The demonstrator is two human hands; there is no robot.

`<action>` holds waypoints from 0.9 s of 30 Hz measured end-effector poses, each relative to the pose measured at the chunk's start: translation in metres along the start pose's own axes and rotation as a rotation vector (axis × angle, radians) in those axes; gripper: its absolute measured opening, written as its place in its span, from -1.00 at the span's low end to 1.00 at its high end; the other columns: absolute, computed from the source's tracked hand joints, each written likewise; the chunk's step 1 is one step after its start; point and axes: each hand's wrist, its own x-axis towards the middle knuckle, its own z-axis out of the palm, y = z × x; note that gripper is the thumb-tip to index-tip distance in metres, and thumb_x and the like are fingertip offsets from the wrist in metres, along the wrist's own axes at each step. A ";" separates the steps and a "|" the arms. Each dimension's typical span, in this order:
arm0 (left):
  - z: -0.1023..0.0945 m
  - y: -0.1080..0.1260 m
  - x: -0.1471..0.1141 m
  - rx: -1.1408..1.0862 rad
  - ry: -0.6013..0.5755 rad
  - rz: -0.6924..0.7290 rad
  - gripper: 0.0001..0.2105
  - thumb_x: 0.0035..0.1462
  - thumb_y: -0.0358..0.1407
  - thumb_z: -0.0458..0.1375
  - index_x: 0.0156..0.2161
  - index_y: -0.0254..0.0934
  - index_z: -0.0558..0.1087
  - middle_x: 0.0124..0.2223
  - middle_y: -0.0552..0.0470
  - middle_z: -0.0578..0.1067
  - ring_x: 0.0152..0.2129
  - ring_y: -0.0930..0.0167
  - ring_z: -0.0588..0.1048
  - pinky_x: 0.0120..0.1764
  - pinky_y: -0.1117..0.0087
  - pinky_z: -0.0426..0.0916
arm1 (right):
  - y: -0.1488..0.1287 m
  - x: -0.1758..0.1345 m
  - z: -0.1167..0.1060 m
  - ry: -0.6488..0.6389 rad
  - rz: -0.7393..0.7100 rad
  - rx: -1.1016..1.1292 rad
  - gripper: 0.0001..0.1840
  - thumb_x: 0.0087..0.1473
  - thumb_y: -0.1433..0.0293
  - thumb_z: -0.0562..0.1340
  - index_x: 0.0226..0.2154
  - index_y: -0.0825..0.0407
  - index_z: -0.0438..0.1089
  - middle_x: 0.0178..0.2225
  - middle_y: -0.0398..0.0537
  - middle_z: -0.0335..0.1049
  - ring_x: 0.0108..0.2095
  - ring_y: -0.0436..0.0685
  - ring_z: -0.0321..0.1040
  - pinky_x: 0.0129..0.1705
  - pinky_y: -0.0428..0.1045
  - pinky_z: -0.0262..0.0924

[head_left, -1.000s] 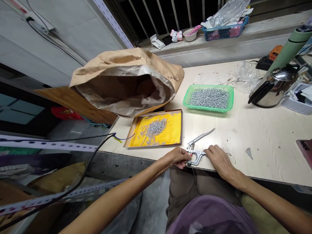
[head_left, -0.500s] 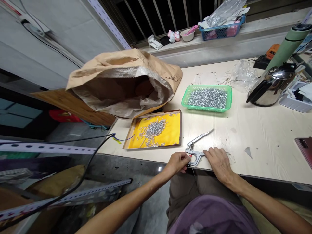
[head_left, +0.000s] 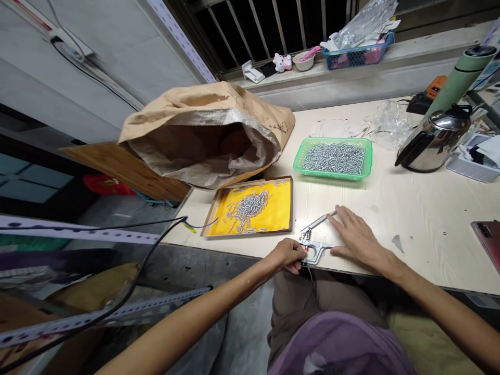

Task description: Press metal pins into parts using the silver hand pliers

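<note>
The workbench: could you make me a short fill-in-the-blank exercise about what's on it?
1. The floor of the tray beside the open sack is ____ in colour.
2. The basket on the bench, filled with small metal pieces, is ____ in colour.
3. The hand whose thumb and fingers spread between the tool's two handles is the person's ____ one.

Missing words: yellow; green; right.

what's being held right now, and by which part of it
The metal hand tool: the left hand holds its head end, near the spring; the right hand spans both handles toward their far ends, its grip unclear.
</note>
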 end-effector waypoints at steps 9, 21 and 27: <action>0.000 0.001 0.000 -0.001 0.005 -0.005 -0.80 0.05 -0.31 0.22 -0.49 -0.35 0.31 -0.76 0.18 0.33 -0.81 0.55 0.34 -0.62 0.56 0.33 | 0.008 0.020 -0.014 -0.095 -0.071 -0.041 -0.02 -0.27 0.04 0.40 0.13 0.14 0.14 0.10 0.27 0.20 0.14 0.40 0.07 0.09 0.24 0.00; 0.010 -0.013 -0.010 0.163 0.285 0.121 -0.82 0.12 -0.25 0.16 -0.40 -0.36 0.38 -0.60 0.10 0.41 -0.65 0.47 0.44 -0.46 0.43 0.39 | -0.007 0.013 -0.016 -0.105 -0.064 -0.114 -0.60 -0.03 0.20 0.32 -0.20 0.14 0.36 -0.19 0.08 0.37 -0.18 0.22 0.24 -0.11 0.10 0.03; 0.024 -0.007 -0.007 0.787 0.587 0.816 -0.82 0.13 -0.27 0.15 -0.16 -0.25 0.37 -0.10 -0.04 0.43 -0.13 0.32 0.39 -0.14 0.30 0.36 | -0.010 0.008 -0.017 -0.069 -0.064 -0.121 -0.53 -0.09 0.25 0.37 -0.16 0.16 0.33 -0.20 0.10 0.34 -0.19 0.23 0.22 -0.19 0.06 0.08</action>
